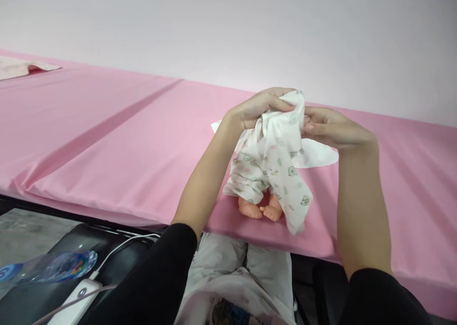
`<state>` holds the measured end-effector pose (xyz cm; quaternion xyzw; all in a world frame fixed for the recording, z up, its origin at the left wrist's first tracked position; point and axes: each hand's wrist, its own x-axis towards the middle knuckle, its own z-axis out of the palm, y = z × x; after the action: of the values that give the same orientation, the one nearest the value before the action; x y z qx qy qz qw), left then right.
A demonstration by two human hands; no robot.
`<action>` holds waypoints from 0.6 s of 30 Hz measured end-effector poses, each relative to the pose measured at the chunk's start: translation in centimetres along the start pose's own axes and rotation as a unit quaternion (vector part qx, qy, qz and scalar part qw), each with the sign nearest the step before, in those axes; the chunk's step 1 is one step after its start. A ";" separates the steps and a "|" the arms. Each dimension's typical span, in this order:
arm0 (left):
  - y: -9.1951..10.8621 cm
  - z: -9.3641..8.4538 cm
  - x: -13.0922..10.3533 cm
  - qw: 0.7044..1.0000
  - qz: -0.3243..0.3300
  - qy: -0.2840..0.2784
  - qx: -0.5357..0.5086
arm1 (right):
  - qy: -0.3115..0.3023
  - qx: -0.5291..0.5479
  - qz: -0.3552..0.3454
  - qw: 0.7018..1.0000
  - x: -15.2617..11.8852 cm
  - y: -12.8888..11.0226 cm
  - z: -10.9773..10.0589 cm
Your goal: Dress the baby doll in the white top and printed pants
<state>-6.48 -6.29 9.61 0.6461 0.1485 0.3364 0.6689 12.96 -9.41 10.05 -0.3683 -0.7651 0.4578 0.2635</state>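
Note:
A baby doll (pixel 251 209) lies on the pink-covered table, its bare feet toward me. White printed clothing (pixel 282 165) covers its legs and hangs down over the right side; my hands and the cloth hide its upper body. My left hand (pixel 266 107) pinches the raised upper part of the clothing between thumb and fingers. Close on the right, my right hand (pixel 326 125) has its fingertips pressed together at the edge of the same cloth. A plain white cloth (pixel 316 154) lies flat under the doll, sticking out on both sides.
The pink table cover (pixel 143 139) has folds and a raised seam on the left. A pale pink cloth (pixel 21 68) lies at the far left. Below the table, a black seat (pixel 107 241) bears a plastic bottle (pixel 53 268) and a white device (pixel 74 303) with a cable.

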 end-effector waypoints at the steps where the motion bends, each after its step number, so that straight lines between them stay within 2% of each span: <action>1: 0.1 0.1 -0.1 1.000 0.009 -0.005 -0.005 | 0.009 0.007 0.002 1.000 0.1 0.3 0.0; 5: 0.6 0.2 -0.7 0.998 0.014 -0.035 0.040 | 0.080 0.046 -0.018 0.996 0.8 0.7 0.4; 8: 1.0 -0.1 -1.1 0.985 -0.019 -0.043 0.165 | 0.120 0.085 -0.038 0.988 1.3 0.7 0.8; 10: 1.2 -0.4 -1.2 0.969 -0.038 -0.026 0.245 | 0.109 0.071 -0.019 0.991 1.4 0.7 0.9; 12: 1.2 -0.5 -1.2 0.957 -0.033 -0.006 0.287 | 0.070 0.007 0.010 0.997 1.4 0.8 0.8; 15: 0.8 -0.5 -0.8 0.956 -0.002 0.007 0.294 | 0.012 -0.120 0.041 0.992 1.0 0.7 0.5; 18: 0.5 0.0 -0.4 0.964 0.029 0.011 0.265 | 0.008 -0.145 0.051 0.988 0.8 0.4 0.4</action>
<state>-6.87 -6.59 9.97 0.8007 0.2208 0.3110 0.4619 12.37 -8.82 9.54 -0.4450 -0.8015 0.3515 0.1897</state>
